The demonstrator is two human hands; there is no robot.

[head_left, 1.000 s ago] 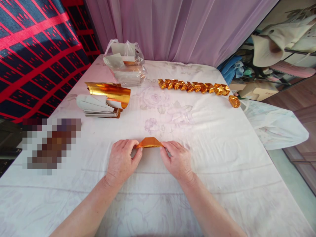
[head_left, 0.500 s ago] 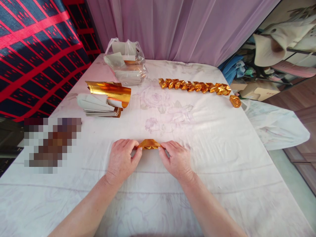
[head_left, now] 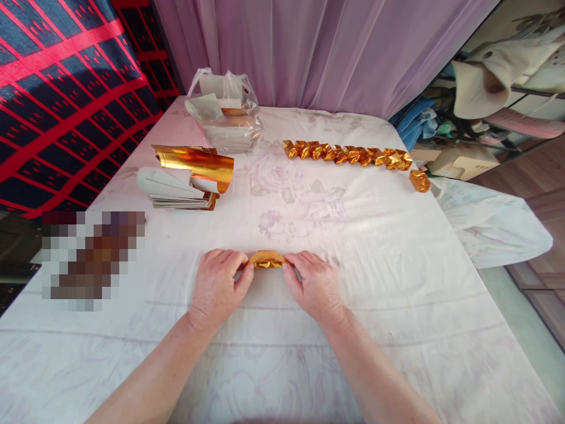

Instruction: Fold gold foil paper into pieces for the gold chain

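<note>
Between my two hands is a folded piece of gold foil paper [head_left: 267, 258], boat-like in shape, with a flat upper flap and a crinkled front edge. My left hand [head_left: 220, 275] pinches its left end between thumb and fingers. At the right end, my right hand [head_left: 312, 280] grips it the same way. Both hands rest low over the cloth, and the tips of the fingers behind the paper are partly hidden. Farther back lies a stack of gold foil paper sheets [head_left: 194, 165], curled, with white backs showing.
A row of folded gold pieces [head_left: 348, 154] runs along the back right, with one single gold piece [head_left: 419, 181] by the table edge. A clear plastic bag [head_left: 229, 112] of paper stands at the back left. A white plastic bag [head_left: 498, 221] hangs beyond the right edge.
The gold paper between my hands has straightened slightly, its upper flap sitting a little lower. My right hand has shifted marginally left; the other things stay put.
</note>
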